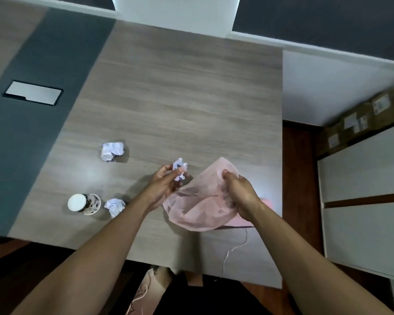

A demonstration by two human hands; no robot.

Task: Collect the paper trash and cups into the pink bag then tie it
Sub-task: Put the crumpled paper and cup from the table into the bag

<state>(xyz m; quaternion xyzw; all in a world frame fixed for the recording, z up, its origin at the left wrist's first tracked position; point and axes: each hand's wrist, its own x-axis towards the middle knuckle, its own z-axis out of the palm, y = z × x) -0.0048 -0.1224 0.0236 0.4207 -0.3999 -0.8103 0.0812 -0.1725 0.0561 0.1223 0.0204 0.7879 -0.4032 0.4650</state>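
Note:
A thin pink bag (pixel 198 208) lies open on the wooden table (pixel 180 98) near its front right part. My right hand (pixel 239 192) grips the bag's right rim and lifts it. My left hand (pixel 162 185) pinches a crumpled white paper ball (pixel 180 170) just left of the bag's mouth. A larger paper ball (pixel 112 151) rests further left on the table. A small paper ball (pixel 114 206) sits beside a patterned paper cup (pixel 84 203) with a white lid, lying on its side near the front left.
A grey strip with a metal cable hatch (pixel 32 93) runs down the table's left. A thin white cord (pixel 232 248) lies by the front edge. White cabinets (pixel 364 189) and cardboard boxes (pixel 362 119) stand to the right, past the table edge.

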